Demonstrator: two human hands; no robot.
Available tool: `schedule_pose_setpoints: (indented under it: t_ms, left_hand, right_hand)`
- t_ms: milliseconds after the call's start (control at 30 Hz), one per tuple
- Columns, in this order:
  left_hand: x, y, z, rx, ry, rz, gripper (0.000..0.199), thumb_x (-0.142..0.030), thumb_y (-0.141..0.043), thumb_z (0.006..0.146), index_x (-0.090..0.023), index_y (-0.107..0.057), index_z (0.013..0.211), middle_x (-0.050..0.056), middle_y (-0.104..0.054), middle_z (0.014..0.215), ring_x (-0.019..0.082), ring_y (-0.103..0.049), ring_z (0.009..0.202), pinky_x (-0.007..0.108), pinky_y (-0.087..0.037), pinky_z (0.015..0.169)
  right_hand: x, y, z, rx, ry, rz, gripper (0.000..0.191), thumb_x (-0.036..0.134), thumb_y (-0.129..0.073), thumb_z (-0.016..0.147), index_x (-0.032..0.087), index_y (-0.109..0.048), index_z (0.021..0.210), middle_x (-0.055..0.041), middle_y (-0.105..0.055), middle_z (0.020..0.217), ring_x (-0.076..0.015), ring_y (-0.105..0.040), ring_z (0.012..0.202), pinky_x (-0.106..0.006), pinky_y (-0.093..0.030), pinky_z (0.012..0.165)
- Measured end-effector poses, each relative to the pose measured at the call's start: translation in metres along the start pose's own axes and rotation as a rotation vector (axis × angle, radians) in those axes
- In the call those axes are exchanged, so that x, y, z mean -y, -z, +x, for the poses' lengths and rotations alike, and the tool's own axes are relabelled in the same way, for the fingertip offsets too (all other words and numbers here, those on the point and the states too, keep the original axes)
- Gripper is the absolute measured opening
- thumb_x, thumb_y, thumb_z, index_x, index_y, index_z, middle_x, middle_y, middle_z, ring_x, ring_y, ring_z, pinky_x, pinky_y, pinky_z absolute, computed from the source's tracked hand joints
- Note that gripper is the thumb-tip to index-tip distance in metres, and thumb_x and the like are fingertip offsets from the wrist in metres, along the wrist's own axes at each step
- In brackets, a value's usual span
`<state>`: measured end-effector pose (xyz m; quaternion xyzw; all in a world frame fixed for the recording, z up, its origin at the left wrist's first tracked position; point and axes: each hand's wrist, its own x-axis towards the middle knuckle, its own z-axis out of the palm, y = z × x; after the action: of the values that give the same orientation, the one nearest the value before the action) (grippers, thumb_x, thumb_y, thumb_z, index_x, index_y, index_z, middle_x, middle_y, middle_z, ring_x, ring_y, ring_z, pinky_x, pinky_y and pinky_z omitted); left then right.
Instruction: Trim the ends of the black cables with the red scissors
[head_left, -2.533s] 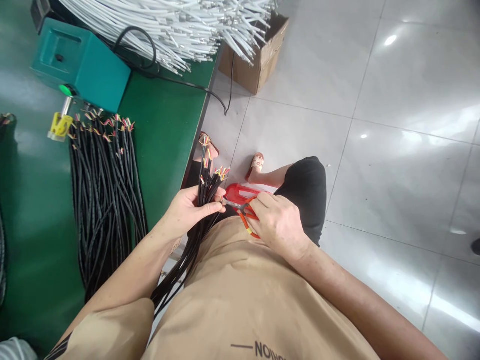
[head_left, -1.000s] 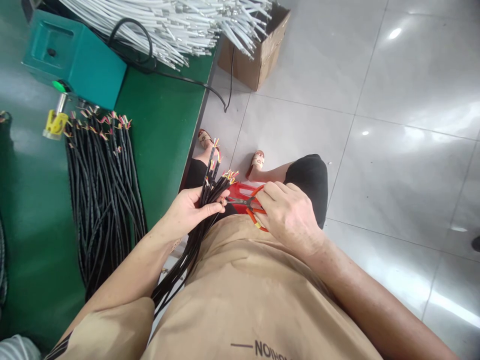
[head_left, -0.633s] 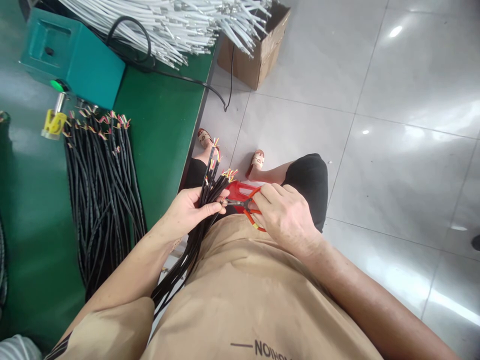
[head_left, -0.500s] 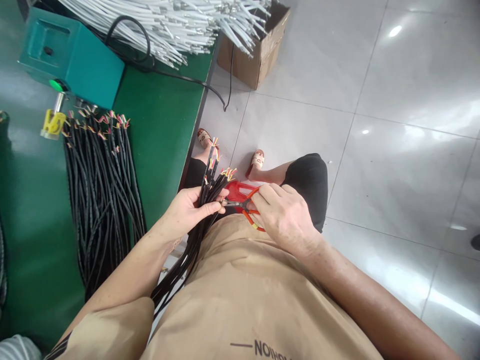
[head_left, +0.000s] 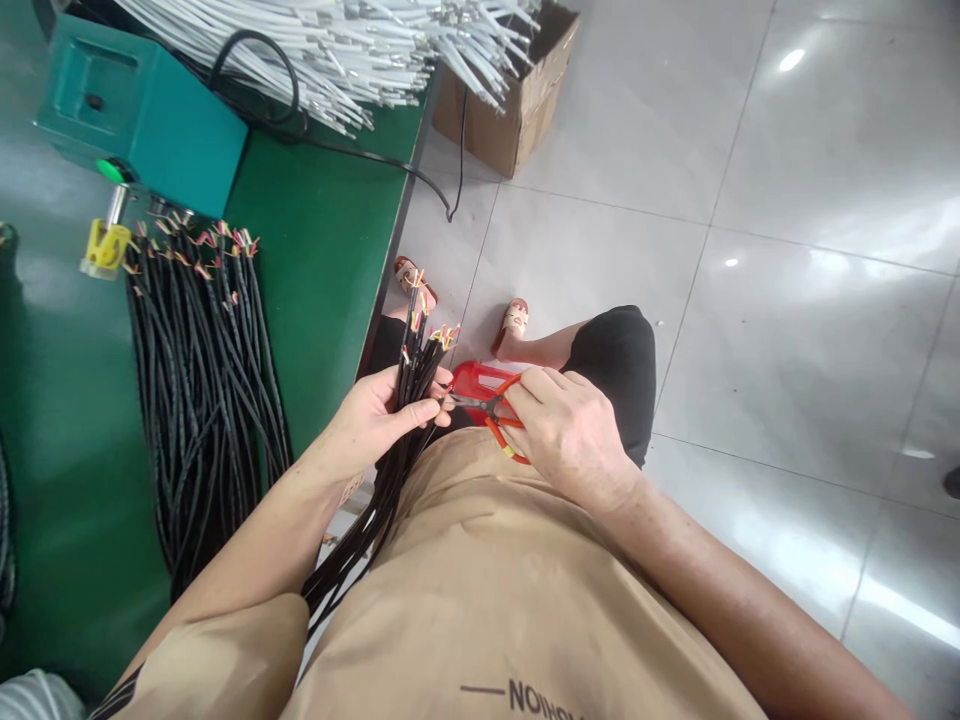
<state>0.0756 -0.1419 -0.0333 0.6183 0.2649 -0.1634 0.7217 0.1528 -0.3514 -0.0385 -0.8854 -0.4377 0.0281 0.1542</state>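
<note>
My left hand (head_left: 394, 408) is closed round a bundle of black cables (head_left: 390, 480) whose stripped ends fan upward, showing red, yellow and white wires. The lower part of the bundle hangs down beside my left forearm. In my right hand (head_left: 566, 425) is a pair of scissors (head_left: 491, 408) with orange handles, fingers wrapped through the loops. The blade tips reach a small wire end at my left thumb and fingertips; whether they touch it is too small to tell. Behind the scissors shows a red plastic piece (head_left: 476, 377), partly covered.
On the green table (head_left: 322, 220) lie a large pile of black cables (head_left: 202, 400), a teal machine (head_left: 150, 120) with a yellow guard, and many white cables (head_left: 322, 60). A black cord hangs off the edge. A cardboard box (head_left: 502, 110) stands on the tiled floor.
The upper ends of the held cables have swung slightly left. The scissors and both hands stay almost in place.
</note>
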Motion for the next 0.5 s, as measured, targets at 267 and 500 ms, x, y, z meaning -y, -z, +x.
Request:
schedule_pose_setpoints:
  t_ms: [267, 500]
  left_hand:
    - [-0.002, -0.0001, 0.0006, -0.003, -0.015, 0.029, 0.022, -0.023, -0.071, 0.076, -0.017, -0.062, 0.095, 0.0, -0.064, 0.084, 0.011, -0.066, 0.069, 0.023, -0.051, 0.065]
    - [-0.0016, -0.0008, 0.0006, -0.013, -0.021, 0.04, 0.023, -0.024, -0.071, 0.076, -0.017, -0.064, 0.096, 0.0, -0.064, 0.084, 0.012, -0.067, 0.069, 0.022, -0.05, 0.063]
  right_hand:
    - [0.0053, -0.0001, 0.0007, -0.026, -0.038, 0.015, 0.024, 0.019, -0.049, 0.086, 0.015, -0.058, 0.064, -0.0019, -0.055, 0.065, -0.0113, -0.039, 0.057, -0.03, -0.026, 0.057]
    - [0.0054, 0.0009, 0.0004, -0.018, -0.025, 0.008, 0.023, 0.022, -0.051, 0.086, 0.015, -0.059, 0.066, -0.0024, -0.056, 0.066, -0.0123, -0.042, 0.059, -0.03, -0.028, 0.059]
